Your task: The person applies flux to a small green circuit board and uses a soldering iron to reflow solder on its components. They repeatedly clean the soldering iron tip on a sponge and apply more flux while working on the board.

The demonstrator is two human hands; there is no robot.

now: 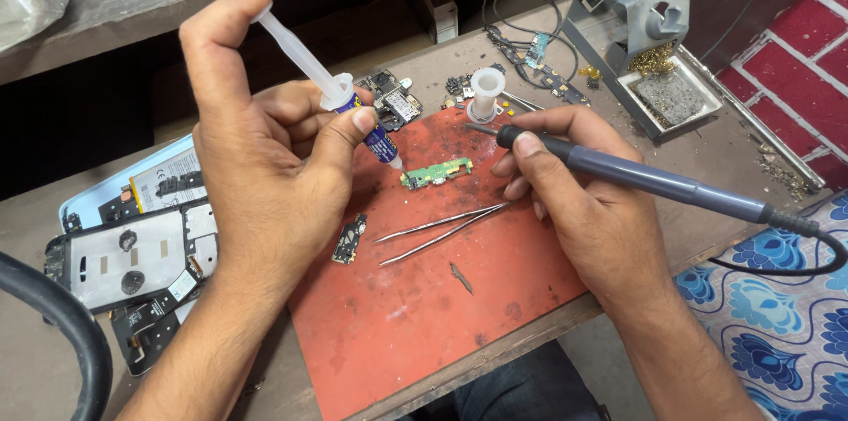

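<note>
My left hand [256, 147] grips a small syringe [367, 125] with a blue barrel and clear plunger, thumb on the plunger's end. Its tip points down at a small green circuit board [437, 174] lying on a red work mat [424, 297]. My right hand [583, 200] holds a grey soldering iron [654, 181] like a pen, its metal tip just above and right of the green board. Metal tweezers [442, 228] lie on the mat below the board. A small dark circuit piece [351, 240] sits on the mat by my left wrist.
An opened phone body [132, 262] with loose parts lies at the left. At the back right stands a soldering iron stand [649, 41] with brass wool and a sponge. A white spool [487, 94], several small boards and cables lie behind the mat. A floral cloth [777, 297] is at right.
</note>
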